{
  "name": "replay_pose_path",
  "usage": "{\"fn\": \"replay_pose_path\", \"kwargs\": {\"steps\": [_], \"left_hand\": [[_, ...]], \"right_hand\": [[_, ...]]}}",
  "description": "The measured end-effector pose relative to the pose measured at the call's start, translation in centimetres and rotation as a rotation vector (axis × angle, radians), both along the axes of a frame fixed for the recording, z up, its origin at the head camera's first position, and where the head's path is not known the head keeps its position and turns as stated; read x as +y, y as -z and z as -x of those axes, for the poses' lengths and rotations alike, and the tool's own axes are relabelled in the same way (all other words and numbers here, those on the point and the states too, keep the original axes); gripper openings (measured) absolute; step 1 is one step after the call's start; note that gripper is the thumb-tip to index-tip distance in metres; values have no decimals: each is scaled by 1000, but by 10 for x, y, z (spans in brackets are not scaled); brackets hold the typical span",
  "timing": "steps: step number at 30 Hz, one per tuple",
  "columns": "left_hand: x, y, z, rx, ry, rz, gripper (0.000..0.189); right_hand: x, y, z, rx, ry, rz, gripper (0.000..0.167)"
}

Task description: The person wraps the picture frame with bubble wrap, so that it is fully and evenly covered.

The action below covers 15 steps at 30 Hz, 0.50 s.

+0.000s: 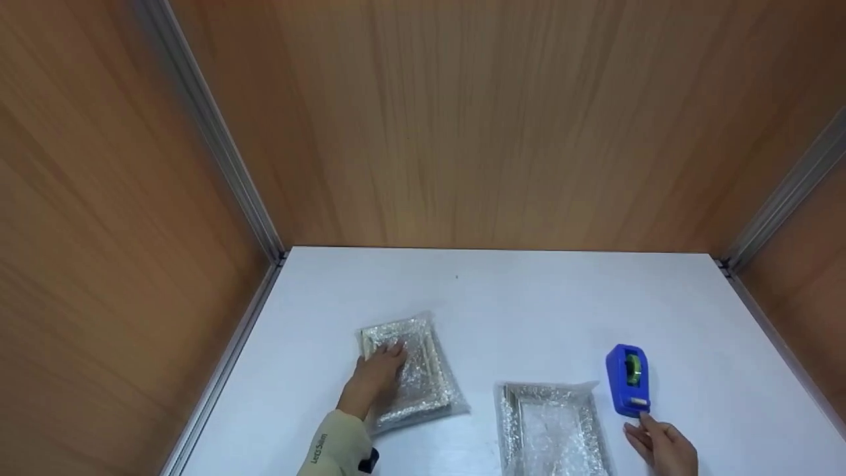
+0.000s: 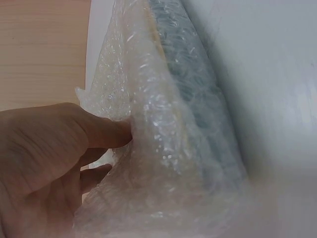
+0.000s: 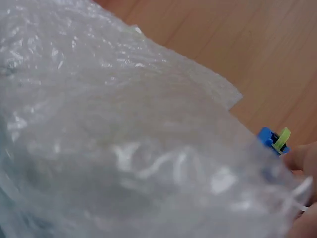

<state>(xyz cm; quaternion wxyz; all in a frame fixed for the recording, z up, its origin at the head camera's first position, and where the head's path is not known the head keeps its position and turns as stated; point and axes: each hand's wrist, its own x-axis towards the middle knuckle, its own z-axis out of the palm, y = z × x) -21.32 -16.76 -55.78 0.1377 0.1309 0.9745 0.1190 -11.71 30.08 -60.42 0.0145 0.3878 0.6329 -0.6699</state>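
My left hand [image 1: 378, 374] rests on a flat, pale-framed piece [image 1: 426, 377] in bubble wrap, its fingers stretched over the top. In the left wrist view the thumb [image 2: 111, 133] presses at the wrap's near edge, other fingertips lower beside it. My right hand [image 1: 664, 449] is at the front end of a blue tape dispenser [image 1: 619, 380], one fingertip right at its lower edge. A roll of greenish tape [image 1: 633, 369] sits in the dispenser. I cannot tell whether the fingers pinch the tape end. Bubble wrap [image 3: 124, 99] fills most of the right wrist view.
A second bubble-wrapped frame [image 1: 512, 430] lies between the hands, cut off by the lower image edge. The white table [image 1: 529, 317] is bounded by a wooden back panel [image 1: 462, 132] and side panels with grey metal corner posts [image 1: 225, 145].
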Motion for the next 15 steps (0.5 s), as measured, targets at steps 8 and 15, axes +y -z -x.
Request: {"fn": "replay_pose_path", "kwargs": {"steps": [8, 15], "left_hand": [[-2, 1, 1, 3, 6, 5, 51], [-1, 1, 0, 0, -2, -2, 54]], "right_hand": [[-21, -20, -10, 24, -124, -218, 40], [-58, -52, -7, 184, -396, -435, 37]]}}
